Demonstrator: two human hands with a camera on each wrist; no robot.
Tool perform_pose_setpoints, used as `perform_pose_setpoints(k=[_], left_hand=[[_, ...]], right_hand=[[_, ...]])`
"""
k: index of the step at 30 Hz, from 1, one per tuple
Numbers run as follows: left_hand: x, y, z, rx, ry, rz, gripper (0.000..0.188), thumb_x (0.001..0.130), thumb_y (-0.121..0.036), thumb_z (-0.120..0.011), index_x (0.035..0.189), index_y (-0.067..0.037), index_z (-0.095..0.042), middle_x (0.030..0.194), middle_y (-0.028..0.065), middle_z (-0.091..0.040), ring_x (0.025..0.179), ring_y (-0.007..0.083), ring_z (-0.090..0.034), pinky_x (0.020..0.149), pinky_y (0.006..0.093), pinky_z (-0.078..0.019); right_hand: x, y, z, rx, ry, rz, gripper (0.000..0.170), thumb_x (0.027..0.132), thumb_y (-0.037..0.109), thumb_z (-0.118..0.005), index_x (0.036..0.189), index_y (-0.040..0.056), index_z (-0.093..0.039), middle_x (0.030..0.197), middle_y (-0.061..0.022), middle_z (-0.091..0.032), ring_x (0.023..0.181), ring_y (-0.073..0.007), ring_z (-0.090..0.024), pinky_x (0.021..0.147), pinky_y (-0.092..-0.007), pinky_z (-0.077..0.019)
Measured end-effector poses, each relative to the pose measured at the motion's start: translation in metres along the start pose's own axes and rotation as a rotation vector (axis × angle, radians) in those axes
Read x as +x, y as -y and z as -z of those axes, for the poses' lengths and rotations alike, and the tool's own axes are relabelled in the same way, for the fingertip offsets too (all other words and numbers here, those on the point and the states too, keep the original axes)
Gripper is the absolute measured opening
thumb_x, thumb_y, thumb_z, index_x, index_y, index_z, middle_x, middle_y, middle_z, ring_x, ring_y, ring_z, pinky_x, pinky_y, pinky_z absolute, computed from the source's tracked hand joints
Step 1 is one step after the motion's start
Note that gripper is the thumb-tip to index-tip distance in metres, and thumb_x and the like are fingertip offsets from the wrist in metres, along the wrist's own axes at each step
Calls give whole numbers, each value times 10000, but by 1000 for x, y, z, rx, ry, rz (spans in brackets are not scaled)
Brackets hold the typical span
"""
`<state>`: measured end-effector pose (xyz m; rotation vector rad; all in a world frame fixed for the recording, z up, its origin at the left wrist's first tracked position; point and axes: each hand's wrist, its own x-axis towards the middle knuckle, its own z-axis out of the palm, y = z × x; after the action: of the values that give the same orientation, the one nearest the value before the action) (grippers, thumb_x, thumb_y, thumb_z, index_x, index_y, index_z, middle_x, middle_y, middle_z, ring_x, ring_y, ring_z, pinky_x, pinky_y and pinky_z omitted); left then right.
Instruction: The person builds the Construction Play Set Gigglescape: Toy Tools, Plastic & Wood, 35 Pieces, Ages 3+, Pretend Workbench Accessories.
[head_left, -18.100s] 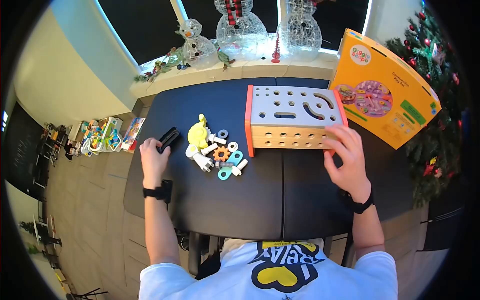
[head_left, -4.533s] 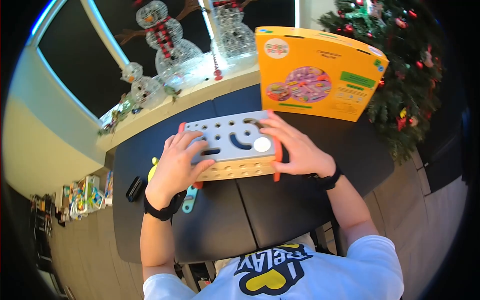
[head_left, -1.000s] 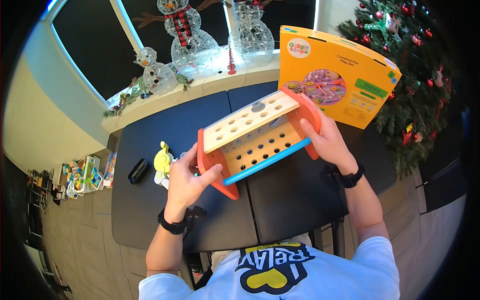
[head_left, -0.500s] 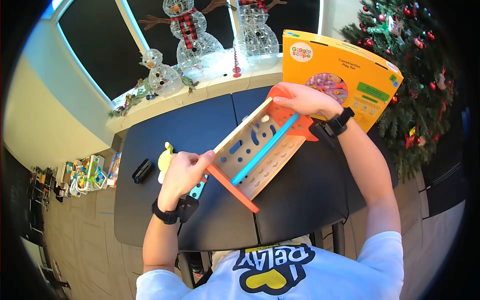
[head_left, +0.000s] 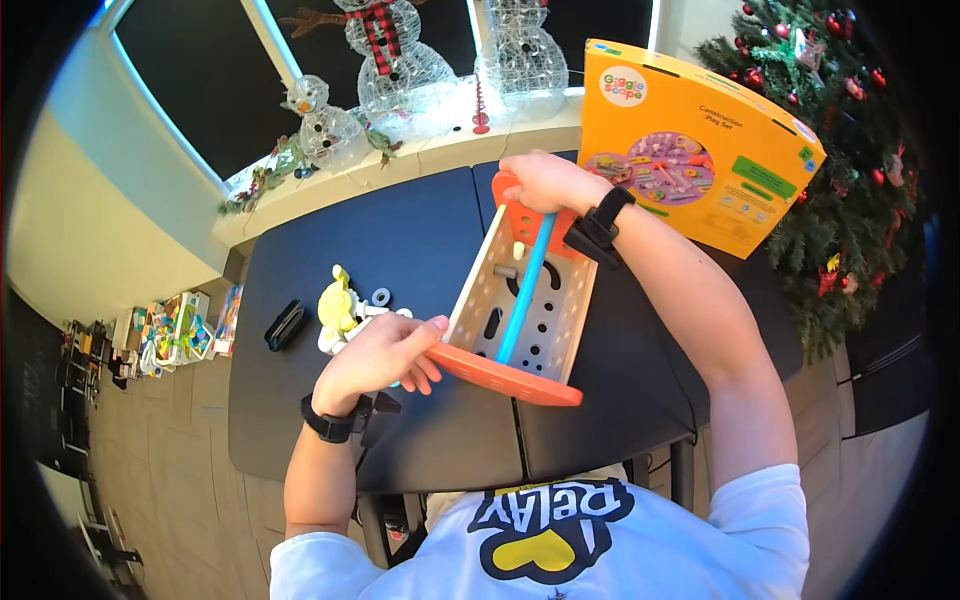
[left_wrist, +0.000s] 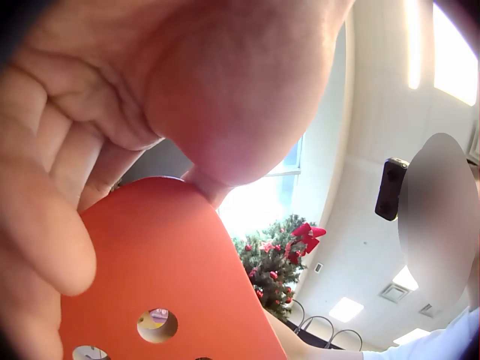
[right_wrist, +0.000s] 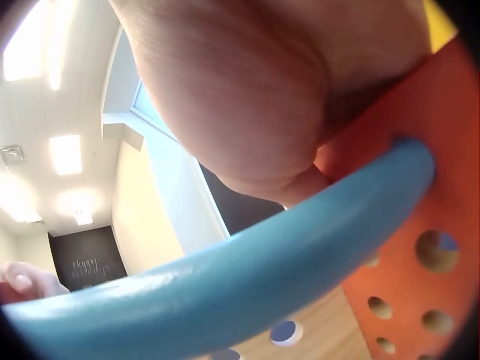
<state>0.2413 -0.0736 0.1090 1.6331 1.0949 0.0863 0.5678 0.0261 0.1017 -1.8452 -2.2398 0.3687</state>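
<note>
A toy workbench (head_left: 475, 290) with wooden sides and orange end panels is turned with its open underside toward the head camera. A blue rod (head_left: 527, 290) spans it, and a grey peg (head_left: 506, 271) and a pale peg (head_left: 519, 250) poke into its inside. My right hand (head_left: 550, 183) grips the far orange panel (right_wrist: 450, 195) over its edge, close to the rod's end. At the near end my left hand (head_left: 375, 355) holds the other orange panel (left_wrist: 169, 255), thumb on one face and fingers on the other.
Left of the workbench lie a yellow toy piece (head_left: 338, 305), a grey ring (head_left: 381, 297) and white parts half hidden by the left hand. A small black case (head_left: 286, 325) lies farther left. An orange box (head_left: 720, 150) stands at the back right of the black table (head_left: 440, 450).
The workbench, earlier upright with its grey top up, has been lifted and tipped over. In the last second its right end swung away and leftward with the right hand.
</note>
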Motion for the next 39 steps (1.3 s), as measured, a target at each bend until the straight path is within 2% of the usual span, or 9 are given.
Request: perform_pose_setpoints(k=[3, 5, 9, 14, 18, 27, 33, 37, 39], left_hand=[[-2, 8, 9, 63, 148, -41, 683, 1090, -560, -523, 1077, 91, -730, 860, 151, -777, 700, 186, -760, 625, 290, -601], [0, 14, 27, 81, 262, -103, 515, 1118, -424, -546, 1215, 53, -714, 992, 108, -789, 804, 163, -762, 668, 289, -611], [30, 46, 64, 122, 67, -199, 339, 1083, -257, -628, 1210, 44, -719, 1040, 97, -786, 861, 164, -754, 747, 315, -602], [69, 78, 73, 812, -405, -329, 303, 879, -135, -783, 1145, 9, -760, 1038, 169, -769, 980, 308, -744, 893, 398, -586], [85, 88, 69, 920, -359, -207, 328, 846, -121, -789, 1157, -18, -768, 1123, 187, -757, 1121, 363, -694, 1024, 419, -538], [112, 101, 76, 951, -437, -226, 234, 821, -32, -732, 1046, -12, -795, 987, 198, -780, 978, 382, -738, 943, 446, -584], [117, 96, 75, 959, -457, -246, 232, 772, 11, -683, 980, -18, -781, 958, 210, -777, 964, 382, -743, 920, 452, -588], [86, 40, 57, 722, -502, -504, 276, 816, -119, -774, 1079, -41, -744, 998, 159, -772, 920, 363, -725, 872, 440, -583], [75, 14, 47, 582, -500, -639, 313, 819, -105, -807, 1118, -55, -730, 1035, 115, -761, 896, 270, -707, 842, 387, -576]], right_hand=[[1, 20, 2, -25, 42, 33, 357, 952, 232, -730, 1233, 24, -662, 1061, -234, -747, 1042, -429, -711, 901, -502, -570], [1, 30, 2, -58, 58, 31, 341, 949, 229, -730, 1228, 43, -668, 1030, -223, -747, 1025, -424, -713, 897, -500, -572], [-5, 37, 0, -89, 14, 21, 322, 957, 248, -707, 1225, 71, -677, 979, -209, -746, 992, -419, -719, 887, -499, -575], [-20, 40, 0, -70, -71, 41, 385, 968, 298, -673, 1276, 67, -673, 1078, -214, -745, 1067, -402, -707, 931, -476, -569], [-46, 38, -2, 6, -253, 225, 427, 950, 270, -699, 1318, 55, -674, 1212, -202, -725, 1129, -392, -688, 979, -458, -560], [-93, 52, -4, 189, -412, 480, 251, 940, 202, -715, 1105, 14, -709, 1153, -189, -727, 1113, -365, -691, 950, -430, -567], [-101, 67, 19, 326, -351, 476, 231, 930, 178, -732, 1082, 4, -717, 1027, -161, -748, 939, -316, -737, 833, -388, -586], [-104, 67, 30, 479, -162, 279, 226, 970, 147, -734, 1142, 4, -702, 1087, -94, -754, 985, -177, -733, 850, -359, -584], [-99, 63, 26, 626, -146, 235, 259, 997, 163, -722, 1189, -6, -681, 1144, -93, -733, 1001, -153, -720, 839, -340, -589]])
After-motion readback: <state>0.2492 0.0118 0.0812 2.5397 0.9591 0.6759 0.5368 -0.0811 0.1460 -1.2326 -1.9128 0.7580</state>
